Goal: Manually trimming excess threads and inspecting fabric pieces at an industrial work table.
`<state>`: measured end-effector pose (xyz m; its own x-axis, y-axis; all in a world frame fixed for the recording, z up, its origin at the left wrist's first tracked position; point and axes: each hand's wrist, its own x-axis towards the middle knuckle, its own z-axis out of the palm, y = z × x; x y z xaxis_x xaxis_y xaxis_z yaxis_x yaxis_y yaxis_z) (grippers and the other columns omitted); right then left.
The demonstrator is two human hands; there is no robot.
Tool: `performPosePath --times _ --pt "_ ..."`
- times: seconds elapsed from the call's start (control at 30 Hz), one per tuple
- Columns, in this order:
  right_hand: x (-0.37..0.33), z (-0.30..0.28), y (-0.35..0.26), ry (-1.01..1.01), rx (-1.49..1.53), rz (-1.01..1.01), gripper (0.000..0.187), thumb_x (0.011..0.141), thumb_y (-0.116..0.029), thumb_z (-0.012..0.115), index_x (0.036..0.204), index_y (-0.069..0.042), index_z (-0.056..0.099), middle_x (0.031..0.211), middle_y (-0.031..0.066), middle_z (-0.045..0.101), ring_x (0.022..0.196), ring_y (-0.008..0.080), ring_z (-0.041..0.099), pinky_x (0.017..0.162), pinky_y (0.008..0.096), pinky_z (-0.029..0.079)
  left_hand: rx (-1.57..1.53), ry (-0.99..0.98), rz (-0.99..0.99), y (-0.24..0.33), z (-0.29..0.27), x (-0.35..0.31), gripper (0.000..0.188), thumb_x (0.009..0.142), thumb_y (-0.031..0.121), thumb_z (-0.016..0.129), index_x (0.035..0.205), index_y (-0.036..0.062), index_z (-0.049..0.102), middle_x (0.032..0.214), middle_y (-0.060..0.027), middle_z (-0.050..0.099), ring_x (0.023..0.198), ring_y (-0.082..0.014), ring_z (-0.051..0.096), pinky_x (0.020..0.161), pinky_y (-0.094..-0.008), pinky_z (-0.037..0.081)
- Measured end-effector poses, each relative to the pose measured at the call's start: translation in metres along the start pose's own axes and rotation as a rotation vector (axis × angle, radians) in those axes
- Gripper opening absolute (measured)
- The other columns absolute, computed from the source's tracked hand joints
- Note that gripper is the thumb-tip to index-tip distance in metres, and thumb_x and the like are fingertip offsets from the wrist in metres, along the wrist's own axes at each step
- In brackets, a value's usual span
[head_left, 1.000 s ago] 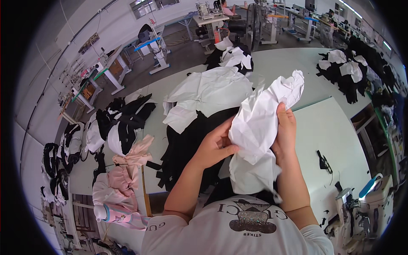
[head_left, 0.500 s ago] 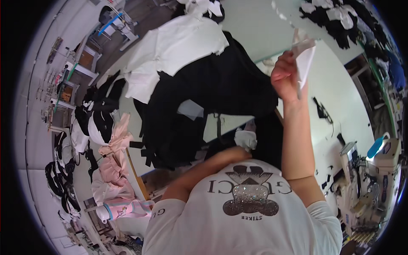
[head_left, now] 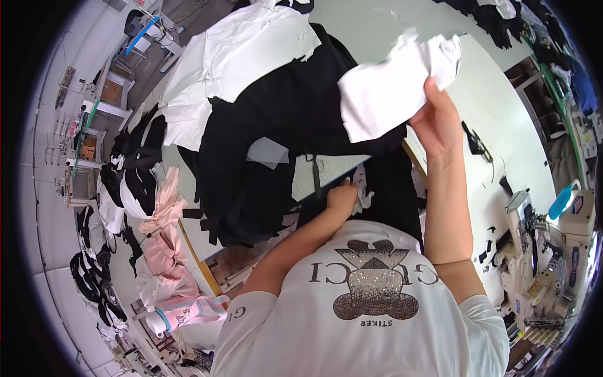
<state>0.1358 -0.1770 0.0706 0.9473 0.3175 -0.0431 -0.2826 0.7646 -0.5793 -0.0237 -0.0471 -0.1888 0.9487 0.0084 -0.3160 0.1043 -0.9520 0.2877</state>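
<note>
My right hand (head_left: 438,122), raised over the right part of the table, is closed on one end of a white fabric piece (head_left: 386,97). The piece hangs spread out to the left, above black fabric (head_left: 289,110). Down at my lap, my left hand (head_left: 342,198) has its fingers curled on a small bunched whitish cloth (head_left: 362,196); its fingertips are partly hidden. A large white sheet (head_left: 245,53) lies over the far left of the black fabric. A small pale patch (head_left: 268,152) rests on the black fabric nearer to me.
Thread snips (head_left: 477,143) and dark scraps lie on the table (head_left: 509,125) at right. A sewing machine (head_left: 559,232) stands at the right. Pink fabric (head_left: 164,232) and a pink-covered bottle (head_left: 182,314) are at left. Dark garments (head_left: 135,163) pile along the left edge.
The white piece in my right hand has swung left and opened out flat. My left hand has moved forward from my shirt front to the bunched whitish cloth. The view has shifted slightly.
</note>
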Motion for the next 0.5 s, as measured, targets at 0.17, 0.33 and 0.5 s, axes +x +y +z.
performPosePath --times 0.17,0.33,0.5 --pt "-0.003 -0.023 -0.002 0.009 -0.233 -0.081 0.045 0.088 -0.020 0.066 0.122 0.005 0.049 0.118 0.0141 0.060 0.108 0.0244 0.059 0.094 0.0371 0.047 -0.449 0.208 0.219 0.012 -0.061 -0.046 0.019 0.075 0.009 0.067 0.093 0.0083 0.061 0.096 -0.0125 0.052 0.085 -0.0334 0.059 0.071 -0.0410 0.048" --pt "-0.002 -0.023 0.000 -0.083 -0.294 -0.137 0.053 0.085 -0.028 0.070 0.124 0.003 0.049 0.120 0.0118 0.059 0.111 0.0223 0.057 0.098 0.0374 0.043 -0.560 0.468 0.373 0.028 -0.165 -0.080 0.016 0.069 0.005 0.071 0.083 0.0064 0.067 0.093 -0.0073 0.050 0.085 -0.0246 0.053 0.073 -0.0335 0.045" --pt "-0.010 -0.015 -0.003 -0.196 -0.291 -0.134 0.048 0.082 -0.025 0.073 0.118 0.002 0.055 0.113 0.0098 0.063 0.104 0.0187 0.059 0.094 0.0341 0.044 -0.780 0.691 0.573 0.022 -0.251 -0.084 0.013 0.064 0.006 0.074 0.075 0.0080 0.066 0.134 -0.0160 0.039 0.126 -0.0309 0.036 0.103 -0.0415 0.030"
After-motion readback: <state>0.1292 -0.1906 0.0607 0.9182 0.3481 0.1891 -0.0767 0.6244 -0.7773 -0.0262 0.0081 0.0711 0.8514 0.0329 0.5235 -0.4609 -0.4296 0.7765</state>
